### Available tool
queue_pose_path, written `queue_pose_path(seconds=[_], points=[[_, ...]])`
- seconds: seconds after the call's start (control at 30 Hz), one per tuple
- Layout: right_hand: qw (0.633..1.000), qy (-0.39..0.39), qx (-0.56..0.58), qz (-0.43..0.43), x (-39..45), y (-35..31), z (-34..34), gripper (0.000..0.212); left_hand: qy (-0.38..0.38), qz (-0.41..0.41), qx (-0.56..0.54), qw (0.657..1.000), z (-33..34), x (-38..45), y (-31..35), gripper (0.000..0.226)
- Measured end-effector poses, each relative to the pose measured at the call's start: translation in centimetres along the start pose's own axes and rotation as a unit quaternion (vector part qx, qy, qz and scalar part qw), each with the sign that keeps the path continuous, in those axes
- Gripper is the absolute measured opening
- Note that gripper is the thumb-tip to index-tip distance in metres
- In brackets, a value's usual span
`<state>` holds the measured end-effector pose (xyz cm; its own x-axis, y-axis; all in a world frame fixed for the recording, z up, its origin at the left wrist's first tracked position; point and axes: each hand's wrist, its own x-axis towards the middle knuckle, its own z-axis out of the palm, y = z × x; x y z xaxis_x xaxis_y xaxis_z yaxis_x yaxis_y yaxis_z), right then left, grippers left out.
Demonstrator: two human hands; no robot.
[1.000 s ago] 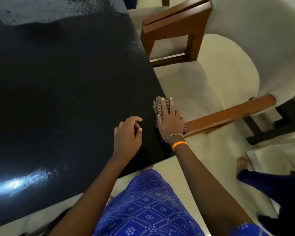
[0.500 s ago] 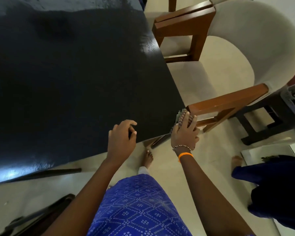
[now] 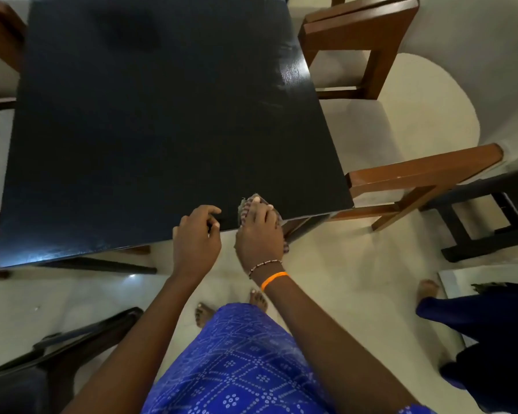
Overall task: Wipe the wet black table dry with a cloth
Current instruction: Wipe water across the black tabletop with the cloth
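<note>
Head view (the only view). The square black wood-grain bench [image 3: 168,130] fills the upper left of the frame. A glossy sheen lies along its right edge and at its near left corner; whether that is water or reflected light cannot be told.

The small striped, folded cloth [image 3: 247,204] lies on the bench at the near edge, toward the near right corner, with part of it hanging over the edge below the palm. The right hand [image 3: 260,231] lies flat on top of it, fingers extended and close together, pressing it to the surface rather than gripping it. A beaded bracelet and an orange band sit on that wrist.

The left hand [image 3: 196,234] is just beside the right, over the near edge, fingers loosely curled and holding nothing. Whether its fingertips touch the surface cannot be told.

Handling judgement: the cloth is soft, light and limp. It will bunch or slide out if pushed from 1 corner. Best hold is a flat palm over the middle of the fold, fingers spread toward the leading edge. The polished top probably offers little friction, so steady downward pressure is needed.

Wooden armchairs with pale cushions [image 3: 401,85] stand right of the bench.
</note>
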<state>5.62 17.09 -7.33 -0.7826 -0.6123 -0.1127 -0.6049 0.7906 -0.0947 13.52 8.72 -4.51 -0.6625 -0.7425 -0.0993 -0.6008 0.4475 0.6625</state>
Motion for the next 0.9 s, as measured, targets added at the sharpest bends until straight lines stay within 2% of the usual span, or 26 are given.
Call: queue_pose_path(seconds=[0.1,0.27,0.33,0.4,0.47,0.53,0.6,0.73,0.8,0.9], points=[[0.998,0.035,-0.042,-0.041,0.3,3.9,0.6,0.065,-0.013,0.002,0.009,1.0,0.7,-0.4,0.9,0.029],[0.997,0.068,0.02,0.043,2.2,13.3,0.3,0.062,-0.013,0.01,0.012,1.0,2.2,-1.6,2.5,0.029],[0.989,0.11,0.062,0.071,3.0,16.5,0.0,0.052,-0.02,0.015,0.001,1.0,3.0,-2.0,3.0,0.029],[0.959,0.157,0.19,0.139,3.5,18.3,-0.3,0.045,-0.025,0.016,-0.02,0.999,3.7,-2.5,3.6,0.027],[0.9,0.211,0.318,0.213,3.6,18.9,-0.3,0.043,-0.031,0.006,-0.056,0.998,4.1,-3.0,4.1,0.026],[0.856,0.251,0.384,0.238,3.0,17.9,-0.2,0.041,-0.035,-0.015,-0.097,0.995,4.2,-3.4,4.3,0.029],[0.827,0.276,0.431,0.233,2.7,16.1,0.2,0.042,-0.033,-0.032,-0.114,0.992,4.2,-3.4,4.0,0.032],[0.746,0.291,0.508,0.317,3.4,11.3,0.3,0.038,-0.014,-0.054,-0.145,0.988,3.5,-3.3,2.5,0.035],[0.741,0.275,0.523,0.318,2.8,7.9,0.5,0.039,-0.004,-0.066,-0.158,0.985,3.0,-3.3,1.3,0.035],[0.766,0.25,0.521,0.28,1.1,2.3,1.7,0.045,0.012,-0.084,-0.179,0.98,1.7,-3.5,-0.8,0.036]])
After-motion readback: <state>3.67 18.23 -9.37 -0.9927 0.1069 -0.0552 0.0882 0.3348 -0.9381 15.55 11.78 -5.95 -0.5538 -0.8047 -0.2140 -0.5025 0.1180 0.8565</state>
